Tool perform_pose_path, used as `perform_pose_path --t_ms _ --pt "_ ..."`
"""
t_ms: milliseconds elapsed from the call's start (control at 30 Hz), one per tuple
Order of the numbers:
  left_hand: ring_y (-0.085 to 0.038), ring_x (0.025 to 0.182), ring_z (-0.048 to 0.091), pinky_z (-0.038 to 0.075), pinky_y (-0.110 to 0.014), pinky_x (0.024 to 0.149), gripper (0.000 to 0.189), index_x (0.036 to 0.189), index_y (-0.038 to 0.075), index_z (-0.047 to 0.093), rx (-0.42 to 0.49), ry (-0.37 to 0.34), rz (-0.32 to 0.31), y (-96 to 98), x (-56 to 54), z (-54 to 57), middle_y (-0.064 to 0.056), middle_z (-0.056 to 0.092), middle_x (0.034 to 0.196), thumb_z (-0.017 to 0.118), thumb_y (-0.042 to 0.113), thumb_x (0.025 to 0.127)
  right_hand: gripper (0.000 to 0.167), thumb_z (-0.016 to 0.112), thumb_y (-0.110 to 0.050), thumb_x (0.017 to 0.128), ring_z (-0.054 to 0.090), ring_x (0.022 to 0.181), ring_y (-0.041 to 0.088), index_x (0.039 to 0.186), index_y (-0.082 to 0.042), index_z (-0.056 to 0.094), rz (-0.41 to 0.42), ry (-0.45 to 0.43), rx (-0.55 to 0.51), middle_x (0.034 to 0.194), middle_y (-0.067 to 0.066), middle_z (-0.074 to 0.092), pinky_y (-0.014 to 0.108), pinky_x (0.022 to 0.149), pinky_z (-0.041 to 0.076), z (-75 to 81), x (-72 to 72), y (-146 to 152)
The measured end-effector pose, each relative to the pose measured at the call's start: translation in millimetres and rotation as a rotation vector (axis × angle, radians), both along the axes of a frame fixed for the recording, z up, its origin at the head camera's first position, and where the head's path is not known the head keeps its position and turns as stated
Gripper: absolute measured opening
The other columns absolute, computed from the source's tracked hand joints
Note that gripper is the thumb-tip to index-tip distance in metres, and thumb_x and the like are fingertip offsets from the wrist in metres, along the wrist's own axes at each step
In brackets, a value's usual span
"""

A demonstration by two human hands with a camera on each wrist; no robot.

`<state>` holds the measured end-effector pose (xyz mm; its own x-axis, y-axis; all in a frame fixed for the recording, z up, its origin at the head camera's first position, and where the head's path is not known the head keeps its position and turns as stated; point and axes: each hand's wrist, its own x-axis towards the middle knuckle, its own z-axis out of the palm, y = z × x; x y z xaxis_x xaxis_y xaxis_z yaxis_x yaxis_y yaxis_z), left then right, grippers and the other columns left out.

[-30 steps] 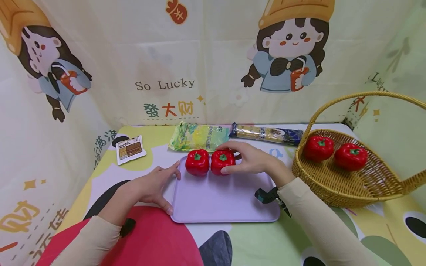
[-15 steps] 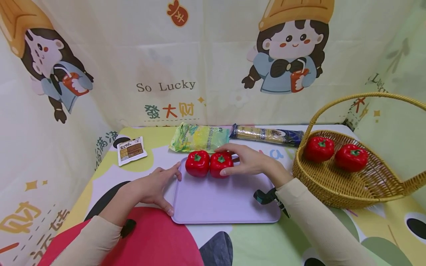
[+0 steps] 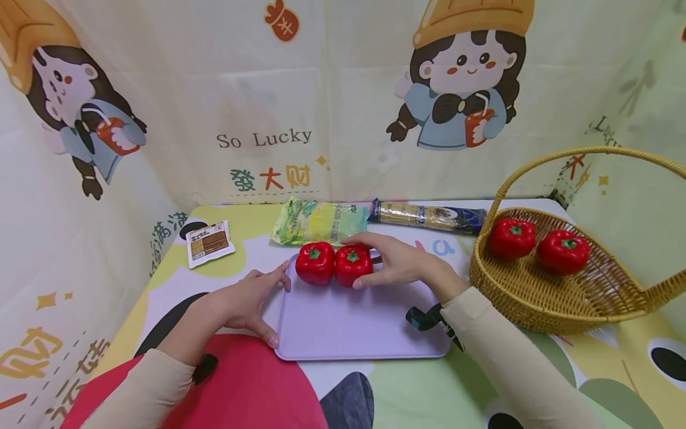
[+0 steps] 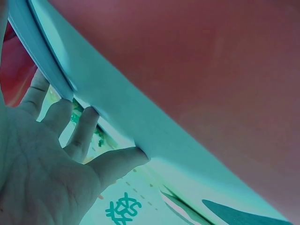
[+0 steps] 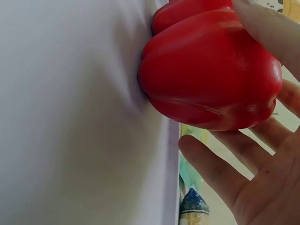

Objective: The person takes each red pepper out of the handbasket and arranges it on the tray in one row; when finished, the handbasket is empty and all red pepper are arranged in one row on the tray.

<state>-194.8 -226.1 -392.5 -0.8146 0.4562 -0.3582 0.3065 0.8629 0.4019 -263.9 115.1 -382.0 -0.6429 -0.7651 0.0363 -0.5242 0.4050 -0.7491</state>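
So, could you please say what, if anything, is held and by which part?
The right hand holds the tray's right pepper by its sides; the left hand only touches the tray's edge.

At the back of your table (image 3: 257,253), you see a crinkled green-and-yellow packet (image 3: 321,221) lying flat, with a long gold-and-navy pasta packet (image 3: 429,217) just beside its right end. To your left, well apart from both, lies a white sachet (image 3: 211,243) with a brown printed panel. Behind them you face a cream curtain (image 3: 354,119), printed with orange-hatted cartoon girls (image 3: 465,89) and the words "So Lucky" above colored Chinese characters.
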Motion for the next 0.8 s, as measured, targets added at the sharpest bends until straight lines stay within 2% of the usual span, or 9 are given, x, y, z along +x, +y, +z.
perform_pose_path --t_ms 267,467,600,800 --pt "-0.033 0.133 0.039 0.051 -0.056 0.099 0.096 0.129 0.031 0.047 0.0 0.001 -0.006 -0.7 -0.6 -0.9 -0.01 0.034 0.161 0.095 0.063 0.053 0.084 0.089 -0.034 0.081 0.049 0.139 0.023 0.152 -0.02 0.046 -0.003 0.002 0.014 0.151 0.0 0.05 0.047 0.102 0.053 0.7 0.7 1.0" --pt "-0.034 0.133 0.039 0.05 -0.057 0.1 0.102 0.134 0.029 0.046 0.001 0.005 -0.001 -0.9 -1.3 0.3 -0.011 0.04 0.156 0.095 0.062 0.052 0.087 0.088 -0.04 0.081 0.044 0.142 0.022 0.153 -0.018 0.045 0.0 0.032 0.025 0.153 0.001 0.047 0.054 0.107 0.048 5.1 2.9 3.5" --pt "-0.033 0.133 0.039 0.051 -0.057 0.099 0.103 0.136 0.029 0.045 0.002 -0.007 0.012 -0.8 -1.1 -0.5 -0.011 0.042 0.154 0.095 0.062 0.052 0.086 0.087 -0.041 0.082 0.041 0.144 0.019 0.153 -0.021 0.044 -0.012 0.044 0.04 0.156 0.003 0.045 0.055 0.109 0.046 9.6 4.2 7.5" --pt "-0.032 0.133 0.039 0.051 -0.056 0.1 0.103 0.136 0.03 0.045 0.008 -0.012 0.018 0.0 -0.3 -1.2 -0.011 0.041 0.154 0.095 0.061 0.052 0.087 0.087 -0.043 0.082 0.039 0.146 0.02 0.154 -0.021 0.043 -0.021 0.077 0.067 0.156 -0.004 0.044 0.054 0.11 0.046 16.2 6.9 16.4"
